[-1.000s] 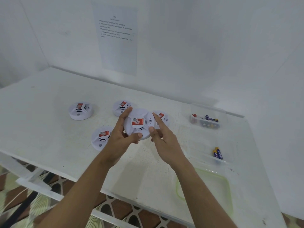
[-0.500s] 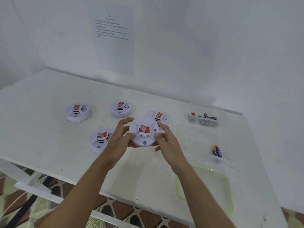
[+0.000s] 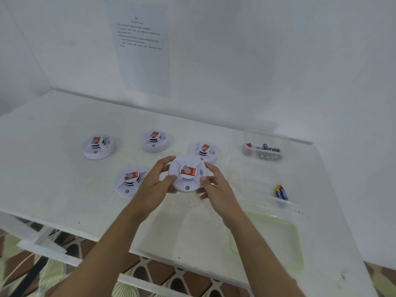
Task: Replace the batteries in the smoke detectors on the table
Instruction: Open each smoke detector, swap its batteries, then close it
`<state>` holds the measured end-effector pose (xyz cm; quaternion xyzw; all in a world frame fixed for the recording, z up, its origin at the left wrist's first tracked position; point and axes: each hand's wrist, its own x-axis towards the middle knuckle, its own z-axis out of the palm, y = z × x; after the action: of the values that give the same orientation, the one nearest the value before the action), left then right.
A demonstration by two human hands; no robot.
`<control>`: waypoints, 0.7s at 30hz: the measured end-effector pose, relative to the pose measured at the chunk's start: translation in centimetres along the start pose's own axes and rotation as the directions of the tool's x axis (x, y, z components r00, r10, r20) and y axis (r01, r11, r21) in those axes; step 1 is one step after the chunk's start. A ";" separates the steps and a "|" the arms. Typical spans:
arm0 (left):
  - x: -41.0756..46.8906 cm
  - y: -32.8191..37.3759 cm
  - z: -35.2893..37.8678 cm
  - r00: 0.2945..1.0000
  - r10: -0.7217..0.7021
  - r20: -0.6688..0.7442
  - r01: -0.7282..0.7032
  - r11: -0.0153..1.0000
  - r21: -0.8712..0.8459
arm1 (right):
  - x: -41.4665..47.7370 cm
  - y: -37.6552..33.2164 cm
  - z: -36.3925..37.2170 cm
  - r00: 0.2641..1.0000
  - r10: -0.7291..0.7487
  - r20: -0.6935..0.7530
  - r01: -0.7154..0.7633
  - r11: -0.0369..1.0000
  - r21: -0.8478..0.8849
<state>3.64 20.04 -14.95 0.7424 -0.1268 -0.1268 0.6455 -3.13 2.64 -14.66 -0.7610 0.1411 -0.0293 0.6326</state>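
- Down it comes: the smoke detector point(image 3: 187, 173) that was tipped up between splayed fingers a second ago now sits level at the centre of the frame, with both hands closed in on its rim.
- Left hand point(image 3: 156, 185) grips the left edge, thumb laid on the near rim and fingers curled round the far side.
- Right hand point(image 3: 216, 187) grips the right edge the same way, thumb on the rim and the other fingers tucked beneath.
- Top face is up, red label showing on the raised hub. Whether the base touches the table point(image 3: 53, 179), I cannot tell.
- Four more white units are lying on the table, red labels up: the far-left detector point(image 3: 98, 146) at centre left, the back detector point(image 3: 154, 140) above centre, the right detector point(image 3: 204, 150) just behind the right-hand fingers, and the near detector point(image 3: 129, 182) just beside the left wrist.
- Over at the upper right stands a clear box point(image 3: 265, 136) with a heap of batteries inside.
- Below it, at the right, two blue-and-yellow batteries point(image 3: 281, 192) lie side by side.
- Lower right, a green-rimmed tray point(image 3: 299, 243) sits near the table's front edge.
- Up top, a printed sheet point(image 3: 143, 61) hangs on the white wall, its text too blurred to read.
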 end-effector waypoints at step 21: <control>-0.6 -0.1 0.1 1.000 -0.008 0.022 0.008 1.000 0.023 | -0.8 0.4 -0.7 1.000 -0.020 0.023 0.020 1.000 -0.022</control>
<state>3.07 20.20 -15.00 0.7489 -0.1324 -0.1360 0.6349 -4.16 2.16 -14.83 -0.7695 0.1265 -0.0253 0.6255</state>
